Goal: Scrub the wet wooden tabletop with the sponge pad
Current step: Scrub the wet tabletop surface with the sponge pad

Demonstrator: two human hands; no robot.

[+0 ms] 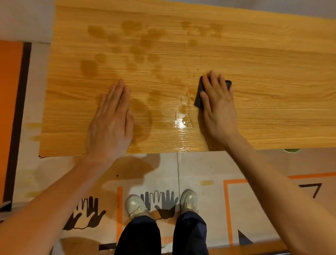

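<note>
The wooden tabletop fills the upper half of the head view. Dark damp patches spread over its middle, and a shiny puddle lies near the front edge. My right hand presses flat on a dark sponge pad, which shows at the hand's left side and past the fingertips. The pad sits just right of the puddle. My left hand lies flat on the wood with straight fingers, left of the wet area, holding nothing.
The table's front edge runs across the middle of the view. Below it is a floor covered with printed cardboard. My two feet in pale shoes stand there. An orange panel borders the left side.
</note>
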